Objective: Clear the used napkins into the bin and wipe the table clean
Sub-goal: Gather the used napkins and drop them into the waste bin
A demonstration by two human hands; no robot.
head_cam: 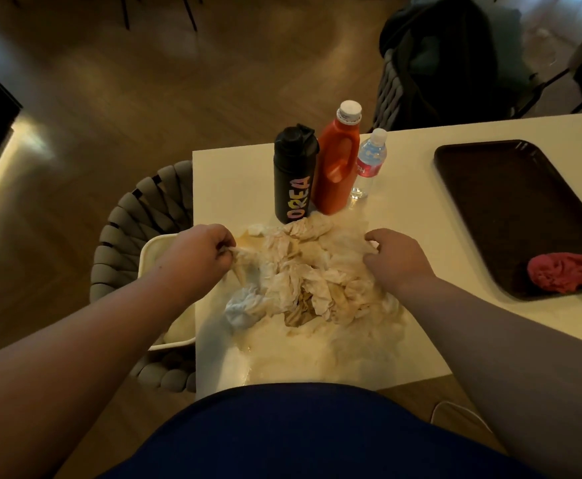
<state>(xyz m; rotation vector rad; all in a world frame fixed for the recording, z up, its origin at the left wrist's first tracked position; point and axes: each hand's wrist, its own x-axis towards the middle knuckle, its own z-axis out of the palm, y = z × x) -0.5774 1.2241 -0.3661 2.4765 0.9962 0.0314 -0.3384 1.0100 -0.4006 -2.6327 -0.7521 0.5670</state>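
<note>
Dozens of crumpled, brown-stained napkins lie in one loose heap on the near left part of the white table, close to its left edge and just in front of three bottles. On my feed the left hand is at the heap's left side, fingers curled tight and pinching a twisted end of paper between thumb and fingertips. The right hand sits on the heap's right side, fingers bent downward and close together, clutching the paper beneath them; I see only the back of the hand, so I cannot tell how much it holds.

A brownish wet smear shows on the tabletop at the heap's far left corner. Paler wet streaks run toward the near edge.

The white bin stands just beside the table's left edge, under the left forearm, resting on the seat of a grey woven chair.

Behind the napkins a black bottle with coloured lettering touches the heap. An orange jug with a white cap stands against its right side, and a clear water bottle is next to that.

Well apart on the right lies a dark brown tray, with a crumpled red cloth in its near corner.
</note>
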